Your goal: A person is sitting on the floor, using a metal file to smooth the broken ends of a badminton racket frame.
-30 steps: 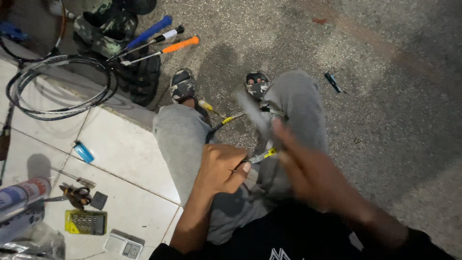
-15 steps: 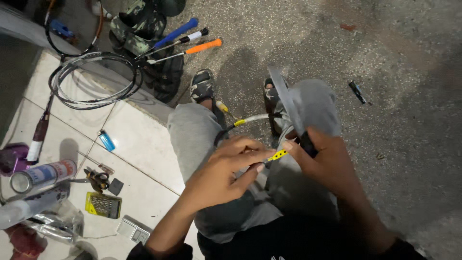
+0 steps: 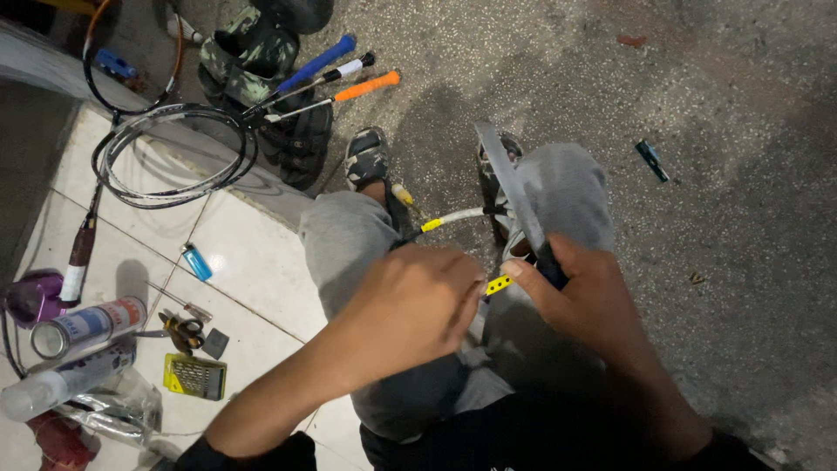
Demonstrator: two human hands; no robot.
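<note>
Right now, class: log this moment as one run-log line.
left hand: grips racket handle | right hand: holds grey grip tape | racket shaft: between knees | scissors: on tiles

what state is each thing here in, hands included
left hand: closed around the white racket shaft with yellow marks
right hand: pinching a grey grip tape strip, pulled taut upward
bundle of stringless racket frames: lying flat on the white tiles
orange-handled racket grip: resting against a camouflage bag
small blue lighter: lying flat
white spray can: on its side
</note>
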